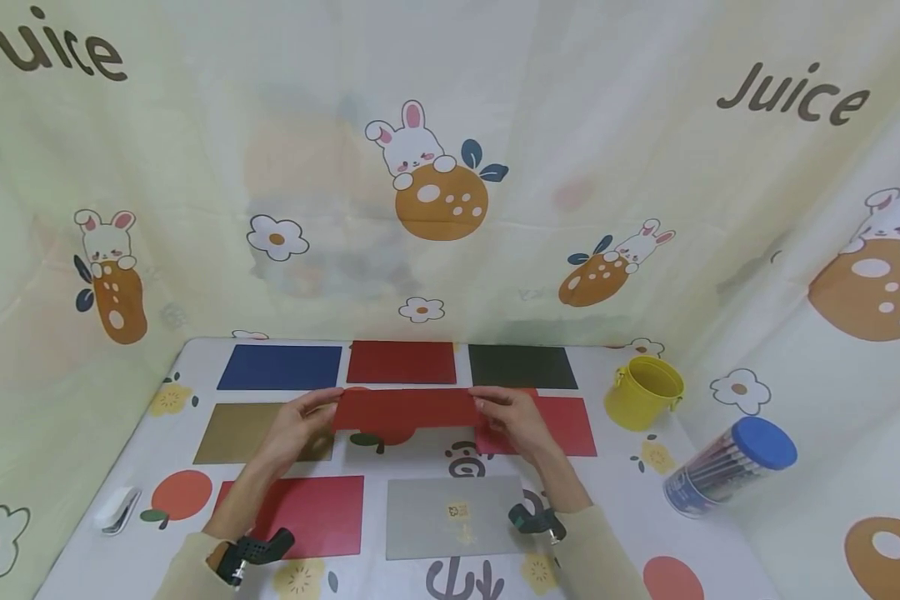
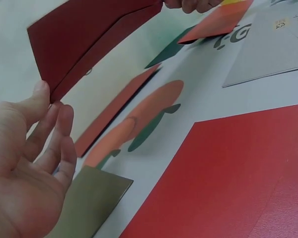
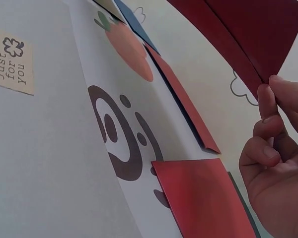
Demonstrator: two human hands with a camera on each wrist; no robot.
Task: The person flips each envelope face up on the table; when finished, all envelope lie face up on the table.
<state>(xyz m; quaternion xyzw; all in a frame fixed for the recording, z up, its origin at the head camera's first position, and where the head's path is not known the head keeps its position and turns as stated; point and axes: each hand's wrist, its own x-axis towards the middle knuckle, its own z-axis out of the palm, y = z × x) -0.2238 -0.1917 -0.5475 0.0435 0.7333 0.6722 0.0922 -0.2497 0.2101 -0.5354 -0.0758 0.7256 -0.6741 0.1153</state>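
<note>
Both hands hold one dark red envelope (image 1: 407,409) just above the table (image 1: 622,467), near its centre. Left hand (image 1: 297,425) pinches the left end between thumb and fingertips (image 2: 59,116); the other fingers are loosely extended. Right hand (image 1: 516,419) pinches the right end, fingers (image 3: 270,106) curled at the corner. In the wrist views the envelope is off the surface, with its flap edge visible.

Table: white cloth printed with oranges, flowers, cactus and "@"-type marks. Envelopes lie flat in rows around the held one:
- 12 o'clock: red (image 1: 401,362)
- 11 o'clock: blue (image 1: 280,367)
- 1 o'clock: black (image 1: 521,366)
- 9 o'clock: gold (image 1: 240,432), partly under the left hand
- 3 o'clock: red (image 1: 570,425), partly under the right hand
- 7 o'clock: red (image 1: 322,512)
- 6 o'clock: grey (image 1: 450,517), with a small "just for you" sticker (image 1: 457,510)

Other items: yellow bucket (image 1: 643,392) at 3 o'clock, near the table's right edge. Clear pen tub with blue lid (image 1: 727,467) lies tilted at 4 o'clock, at the edge. Small white stapler-like item (image 1: 117,510) at 8 o'clock; can't tell what it is.

Room: cream curtain (image 1: 450,125) on three sides, bunny/orange print, "Juice" lettering.
</note>
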